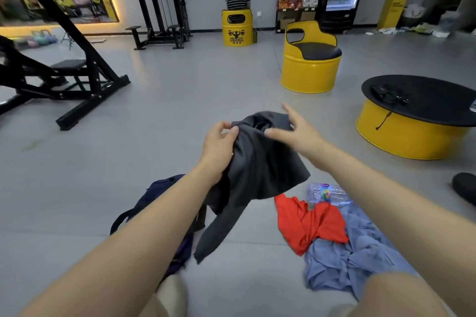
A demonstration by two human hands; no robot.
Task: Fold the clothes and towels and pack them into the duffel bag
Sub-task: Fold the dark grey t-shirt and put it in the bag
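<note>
Dark grey garment [260,162] is held up in the air above the floor [154,110], bunched at its top, with one long part hanging down towards the person's knees. Its upper left edge is gripped by the left hand [219,147], the fingers and thumb curled round a fold of cloth. The right hand [296,134] is released, its fingers straight and spread at the top right of the garment; whether the cloth is actually touched by it cannot be told. A navy duffel bag [159,193] is seen on the floor below the left forearm, partly hidden by it. To the right on the floor, a red garment [309,226] is laid crumpled over a blue garment [360,252], and a clear plastic bottle [324,193] is lying just beyond them. Farther off, a yellow barrel seat [309,72] and a low round black-topped bench [412,131] are placed on the floor.
</note>
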